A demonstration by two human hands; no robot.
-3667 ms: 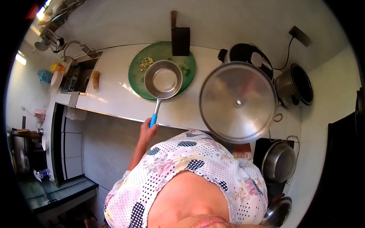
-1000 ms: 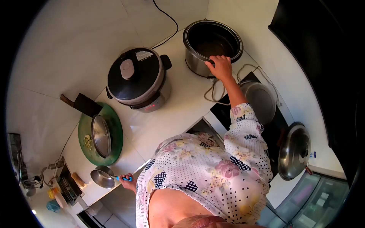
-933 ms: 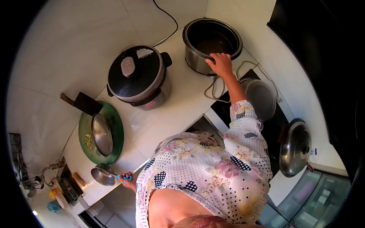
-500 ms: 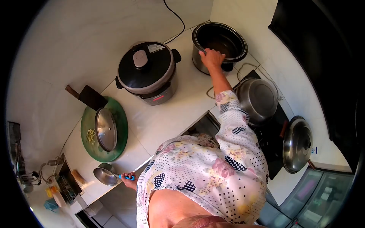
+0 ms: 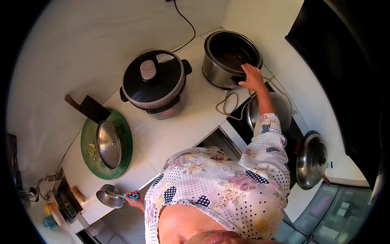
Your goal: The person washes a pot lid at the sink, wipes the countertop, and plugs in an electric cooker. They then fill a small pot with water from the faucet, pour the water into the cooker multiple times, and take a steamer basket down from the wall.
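At the far right corner of the counter [image 5: 191,122], the right hand [image 5: 253,77] rests with fingers spread on the rim of the open slow cooker [image 5: 230,57]. Down at the counter's near left edge, the left hand [image 5: 133,198] is wrapped tight around the blue handle of one small saucepan [image 5: 109,197]. Between them: one black-lidded pressure cooker [image 5: 154,83], one green board [image 5: 106,142] carrying one steel lid [image 5: 108,144] and a cleaver [image 5: 90,108]. Two more steel pieces sit on the stove [image 5: 293,140].
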